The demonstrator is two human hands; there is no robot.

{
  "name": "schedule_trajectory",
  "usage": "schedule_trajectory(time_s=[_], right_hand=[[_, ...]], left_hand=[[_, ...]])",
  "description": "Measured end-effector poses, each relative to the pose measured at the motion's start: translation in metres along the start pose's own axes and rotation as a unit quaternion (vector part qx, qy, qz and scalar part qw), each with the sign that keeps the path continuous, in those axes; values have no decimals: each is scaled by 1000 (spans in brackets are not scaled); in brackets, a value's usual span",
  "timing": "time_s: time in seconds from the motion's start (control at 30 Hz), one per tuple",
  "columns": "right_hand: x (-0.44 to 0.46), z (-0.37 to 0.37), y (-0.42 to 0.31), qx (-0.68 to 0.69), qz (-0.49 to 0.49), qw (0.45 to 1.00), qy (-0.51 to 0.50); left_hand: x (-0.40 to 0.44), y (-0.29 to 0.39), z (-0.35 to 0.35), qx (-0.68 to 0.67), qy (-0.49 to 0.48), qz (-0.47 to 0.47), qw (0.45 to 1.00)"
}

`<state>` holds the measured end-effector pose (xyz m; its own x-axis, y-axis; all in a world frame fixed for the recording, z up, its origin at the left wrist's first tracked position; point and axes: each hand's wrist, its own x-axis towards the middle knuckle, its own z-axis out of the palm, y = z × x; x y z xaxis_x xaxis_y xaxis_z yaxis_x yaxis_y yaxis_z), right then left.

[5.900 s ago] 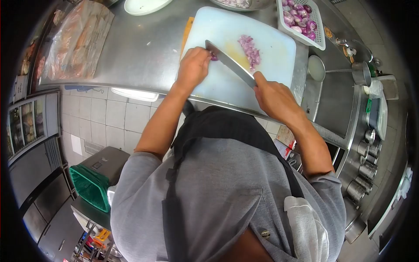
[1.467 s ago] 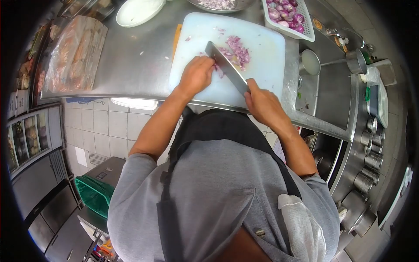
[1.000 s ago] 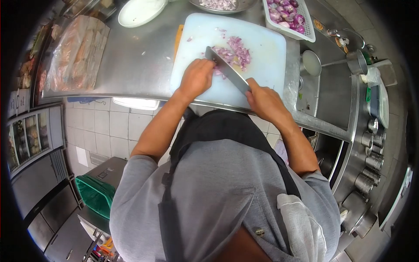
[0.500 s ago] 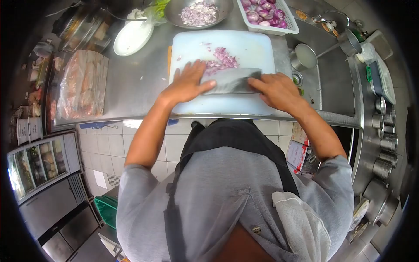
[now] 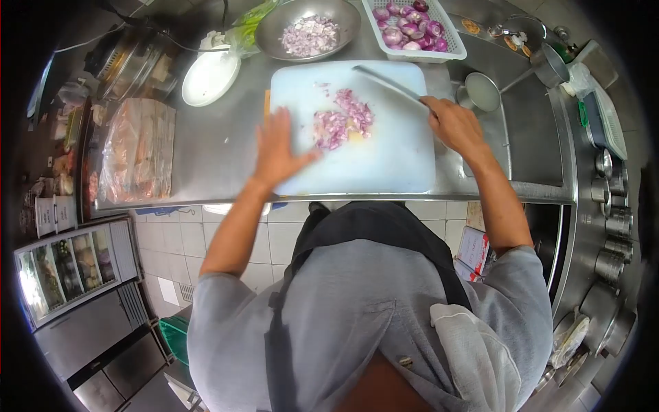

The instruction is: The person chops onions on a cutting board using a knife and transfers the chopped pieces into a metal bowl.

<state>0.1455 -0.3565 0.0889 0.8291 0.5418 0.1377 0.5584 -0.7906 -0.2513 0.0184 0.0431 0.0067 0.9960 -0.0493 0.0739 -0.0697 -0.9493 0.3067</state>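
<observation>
Chopped red onion [image 5: 343, 120] lies in a loose heap on the white cutting board [image 5: 391, 165]. My right hand [image 5: 454, 125] is wrapped round the handle of a knife [image 5: 390, 84]. The blade is turned edge-on and slants up and left over the far right part of the board. At the board's left side is my left hand [image 5: 280, 150], slightly blurred, with fingers stretched out and thumb spread toward the onion. It holds nothing.
Behind the board stand a metal bowl [image 5: 264, 31] of chopped onion and a white basket [image 5: 456, 49] of peeled onions. A white oval dish [image 5: 211, 77] and a plastic-wrapped package [image 5: 137, 151] are on the left. A pot [image 5: 478, 93] with cloudy liquid sits right.
The knife has swung from lying broad across the onion to the board's far right, turning edge-on. My left hand has left the blade and moved left. The onion heap has spread toward me.
</observation>
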Motion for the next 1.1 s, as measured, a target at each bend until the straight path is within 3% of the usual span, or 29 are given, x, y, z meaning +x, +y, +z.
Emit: schedule_trajectory(time_s=[0.07, 0.17, 0.27, 0.37, 0.4, 0.47, 0.53, 0.63, 0.73, 0.97, 1.1], right_hand=[[-3, 30, -3, -18, 52, 998, -6], [-12, 64, -41, -9, 62, 998, -13], [-14, 57, -91, 21, 18, 997, -75], [-23, 42, -105, 67, 60, 994, -66], [-31, 40, -105, 177, 148, 970, -77], [-63, 33, -90, 382, 314, 865, -86], [-112, 38, -72, 474, 365, 801, -24], [-175, 62, -72, 532, 493, 686, 61], [-187, 84, -102, 578, 524, 613, 122], [-126, 80, -146, 497, 504, 704, 56], [-76, 94, -182, 519, 487, 703, -2]], left_hand=[[-24, 21, 12, 81, -73, 49, 993], [4, 6, 17, 86, 18, 13, 996], [54, -22, 18, 82, 38, 55, 994], [102, -37, 10, 36, -27, 157, 987], [115, -39, 10, 5, -51, 192, 980], [133, -29, 6, -1, -78, 223, 972], [144, -13, 4, -1, -120, 252, 960], [145, -4, 22, -63, -100, 317, 941], [128, 5, 30, -126, -86, 347, 925], [92, 24, 33, -155, -19, 294, 943], [73, 39, 31, -148, 42, 195, 969]])
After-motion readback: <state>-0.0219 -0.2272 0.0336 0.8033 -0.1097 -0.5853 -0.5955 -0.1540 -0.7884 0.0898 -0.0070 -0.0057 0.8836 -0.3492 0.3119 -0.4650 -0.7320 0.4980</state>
